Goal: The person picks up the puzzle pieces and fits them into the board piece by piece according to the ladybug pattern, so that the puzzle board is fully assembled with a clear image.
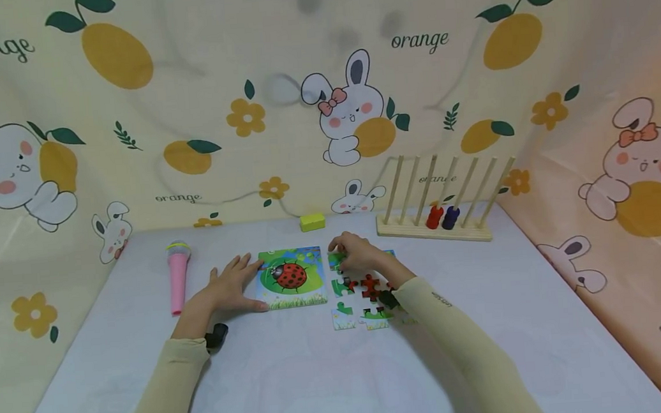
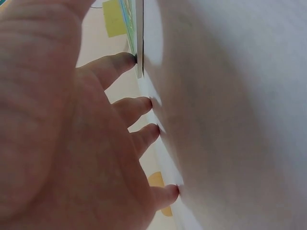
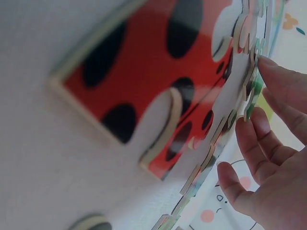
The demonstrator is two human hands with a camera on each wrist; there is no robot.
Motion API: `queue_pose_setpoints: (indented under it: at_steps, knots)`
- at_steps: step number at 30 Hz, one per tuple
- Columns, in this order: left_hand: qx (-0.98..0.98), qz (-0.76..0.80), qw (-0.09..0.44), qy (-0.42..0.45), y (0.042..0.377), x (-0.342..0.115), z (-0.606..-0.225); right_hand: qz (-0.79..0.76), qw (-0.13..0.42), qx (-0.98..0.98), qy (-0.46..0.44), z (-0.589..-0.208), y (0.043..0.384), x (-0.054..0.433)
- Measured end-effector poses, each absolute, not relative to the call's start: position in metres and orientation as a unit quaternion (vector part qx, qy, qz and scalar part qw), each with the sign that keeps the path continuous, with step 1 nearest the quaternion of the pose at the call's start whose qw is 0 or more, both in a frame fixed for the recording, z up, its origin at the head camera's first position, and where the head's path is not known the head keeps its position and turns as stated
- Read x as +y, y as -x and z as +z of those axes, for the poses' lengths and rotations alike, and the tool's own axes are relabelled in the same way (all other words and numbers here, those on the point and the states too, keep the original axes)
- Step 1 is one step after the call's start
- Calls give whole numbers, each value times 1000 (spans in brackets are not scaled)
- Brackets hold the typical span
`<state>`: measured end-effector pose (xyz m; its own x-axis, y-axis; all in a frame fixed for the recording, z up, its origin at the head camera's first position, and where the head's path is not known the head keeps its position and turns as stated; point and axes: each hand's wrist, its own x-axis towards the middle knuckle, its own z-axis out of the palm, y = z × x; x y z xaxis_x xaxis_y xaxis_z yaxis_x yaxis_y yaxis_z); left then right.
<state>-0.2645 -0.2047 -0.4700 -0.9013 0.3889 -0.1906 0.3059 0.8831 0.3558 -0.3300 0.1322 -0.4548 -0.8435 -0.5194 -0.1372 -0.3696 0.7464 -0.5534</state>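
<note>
My left hand (image 1: 229, 291) lies spread at the left side of a square ladybug picture board (image 1: 291, 278), thumb near its lower corner. In the left wrist view a fingertip touches the board's edge (image 2: 139, 43) and the other fingers rest on the table. To the right of the board lie several loose jigsaw pieces (image 1: 370, 287), set apart in rough rows. My right hand (image 1: 361, 254) is over the upper left ones, its fingertips pinching a green jigsaw piece (image 3: 254, 93). Large in the right wrist view is a red, black-spotted piece (image 3: 148, 62). My right forearm partly hides the right-hand pieces.
A pink toy microphone (image 1: 178, 278) lies at the left. A yellow block (image 1: 312, 222) sits by the back edge. At the back right stands a wooden peg rack (image 1: 432, 227) with a red and a dark purple figure on it. A printed cloth (image 1: 274, 57) hangs behind.
</note>
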Motion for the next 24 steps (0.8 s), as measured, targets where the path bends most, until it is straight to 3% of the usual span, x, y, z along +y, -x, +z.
queue_pose_setpoints:
  at_steps: [15,24]
  knots:
    - [961,168,122,-181,264,-208,-472,-244,127,927,257,-450,329,130]
    - [961,170,126,-176,264,-206,-470,-356,117,884,279,-448,331,127]
